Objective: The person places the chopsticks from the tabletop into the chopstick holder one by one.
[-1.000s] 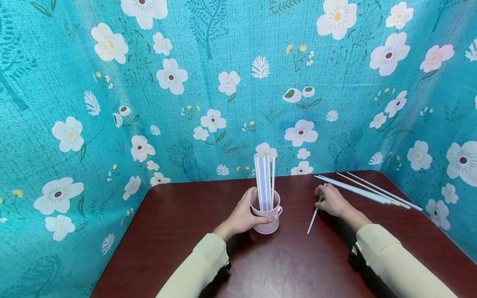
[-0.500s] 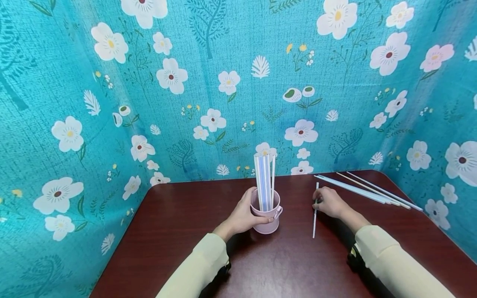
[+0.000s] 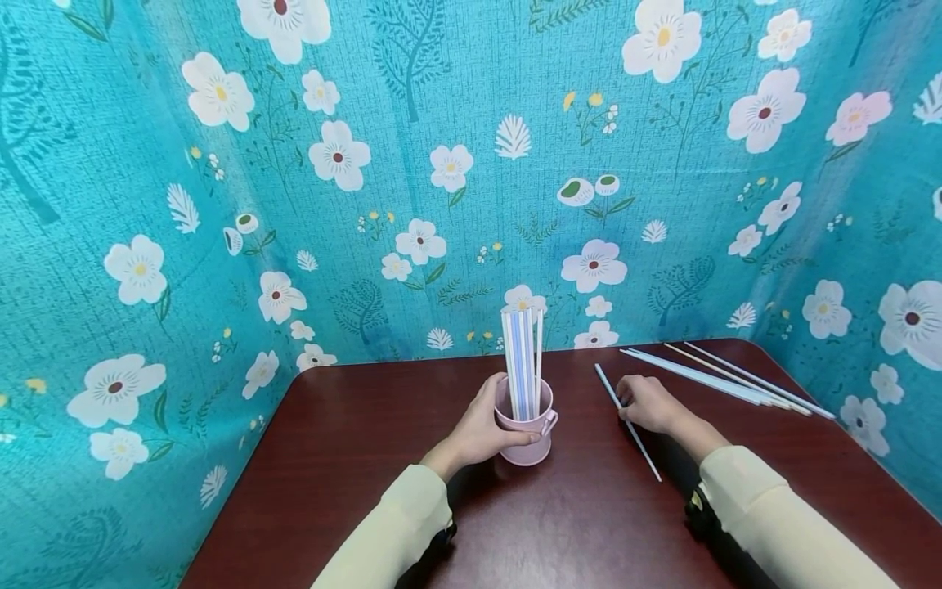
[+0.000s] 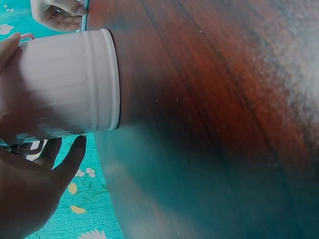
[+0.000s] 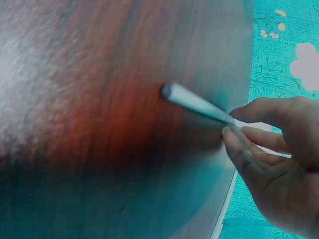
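A small pink bucket (image 3: 527, 446) stands upright at the middle of the table, several white and blue straws (image 3: 521, 360) upright in it. My left hand (image 3: 477, 427) grips the bucket, thumb across its front; the far fingers are hidden behind it in the head view. To the right, my right hand (image 3: 649, 404) pinches a single pale straw (image 3: 642, 450) near its middle. That straw slants from upper left to lower right, close above the tabletop. In the right wrist view its hollow end (image 5: 174, 93) points away from the thumb and fingertips.
Several more straws, pale blue and cream (image 3: 706, 375), lie fanned out at the table's back right, beyond my right hand. The dark red-brown table (image 3: 368, 442) meets a turquoise flowered curtain (image 3: 456, 204) at the back and on both sides.
The straw in my right hand has turned: its near end has swung right and its far end left. My left hand and the bucket have stayed in place.
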{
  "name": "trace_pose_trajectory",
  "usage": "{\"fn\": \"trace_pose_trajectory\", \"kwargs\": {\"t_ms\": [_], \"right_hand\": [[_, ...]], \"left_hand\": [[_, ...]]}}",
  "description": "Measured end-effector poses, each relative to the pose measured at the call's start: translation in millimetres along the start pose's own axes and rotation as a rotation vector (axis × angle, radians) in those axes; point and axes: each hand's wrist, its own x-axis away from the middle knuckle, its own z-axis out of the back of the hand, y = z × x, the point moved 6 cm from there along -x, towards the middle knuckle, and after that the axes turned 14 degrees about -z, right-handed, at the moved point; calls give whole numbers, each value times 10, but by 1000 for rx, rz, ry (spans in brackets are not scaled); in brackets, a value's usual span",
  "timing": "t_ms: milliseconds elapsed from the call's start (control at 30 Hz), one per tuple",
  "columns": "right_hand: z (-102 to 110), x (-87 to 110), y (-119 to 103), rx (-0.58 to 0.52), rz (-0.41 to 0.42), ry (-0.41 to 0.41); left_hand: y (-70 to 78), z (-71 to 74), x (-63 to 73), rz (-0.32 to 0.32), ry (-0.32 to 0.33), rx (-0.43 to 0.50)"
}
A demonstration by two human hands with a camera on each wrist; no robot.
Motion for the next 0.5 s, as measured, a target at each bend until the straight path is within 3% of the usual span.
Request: {"fn": "trace_pose_trajectory", "kwargs": {"t_ms": [500], "right_hand": [[-44, 35, -99, 41, -150, -163]], "left_hand": [[0, 11, 5, -2, 2, 13]]}}
